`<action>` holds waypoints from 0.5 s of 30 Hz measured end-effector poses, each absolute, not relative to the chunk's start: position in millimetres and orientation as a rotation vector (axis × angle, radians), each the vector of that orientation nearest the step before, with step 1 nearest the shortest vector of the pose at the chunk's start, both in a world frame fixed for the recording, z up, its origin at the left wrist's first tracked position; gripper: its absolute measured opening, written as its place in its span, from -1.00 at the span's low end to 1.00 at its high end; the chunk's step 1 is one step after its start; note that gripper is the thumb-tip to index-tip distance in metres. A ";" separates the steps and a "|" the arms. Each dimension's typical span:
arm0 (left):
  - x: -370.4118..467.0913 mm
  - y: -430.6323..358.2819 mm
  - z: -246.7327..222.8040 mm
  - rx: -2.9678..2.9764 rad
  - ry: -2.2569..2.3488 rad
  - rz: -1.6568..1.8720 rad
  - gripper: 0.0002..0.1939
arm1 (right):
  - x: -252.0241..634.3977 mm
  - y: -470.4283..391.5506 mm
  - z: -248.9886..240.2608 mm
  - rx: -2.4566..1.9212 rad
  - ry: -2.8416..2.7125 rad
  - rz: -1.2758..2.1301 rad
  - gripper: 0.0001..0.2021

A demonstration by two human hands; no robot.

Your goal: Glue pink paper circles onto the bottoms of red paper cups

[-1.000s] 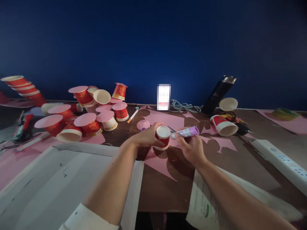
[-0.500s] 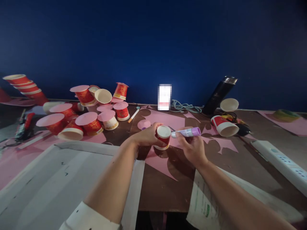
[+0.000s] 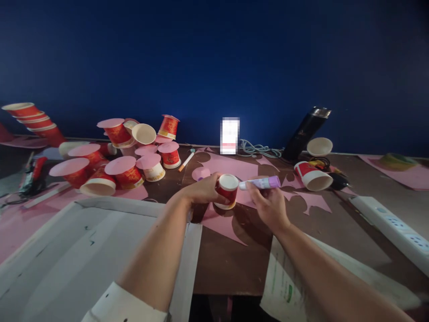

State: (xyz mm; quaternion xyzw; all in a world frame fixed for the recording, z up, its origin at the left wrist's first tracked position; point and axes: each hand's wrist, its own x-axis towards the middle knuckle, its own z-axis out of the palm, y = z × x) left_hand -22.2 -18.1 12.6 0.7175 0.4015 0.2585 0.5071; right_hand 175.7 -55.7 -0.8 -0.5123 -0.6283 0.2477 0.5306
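Observation:
My left hand [image 3: 208, 189] is wrapped round a red paper cup [image 3: 228, 195], which is upside down with its pale base facing up. In my right hand [image 3: 270, 205] is a glue stick [image 3: 259, 183] with a purple end, lying nearly level. Its whitish tip points left toward the cup, close to the rim of the base; I cannot tell whether they touch. Just behind my left hand lies a small pink paper disc [image 3: 201, 173]. Pink paper scraps [image 3: 224, 226] with curved cutouts lie under and around the cup.
Several red cups topped with pink discs [image 3: 122, 165] crowd the left. A white shallow box [image 3: 67, 250] fills the front left. A lit phone [image 3: 229, 136] leans at the back. A black bottle [image 3: 304, 132], a tipped cup [image 3: 317, 176] and a power strip [image 3: 395, 226] occupy the right.
The glue stick has shifted very slightly and looks a bit more level. Both hands keep their grips, and the cup stays in nearly the same place.

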 end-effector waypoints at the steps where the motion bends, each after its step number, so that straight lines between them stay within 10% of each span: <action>1: -21.9 -18.5 11.7 1.698 0.989 0.629 -0.31 | 175.6 -55.3 -0.7 -1.204 -1.462 0.608 -0.73; 15: -22.1 -14.4 12.0 1.841 0.932 0.603 -0.54 | 175.0 -55.1 1.2 -1.133 -1.498 0.728 -0.71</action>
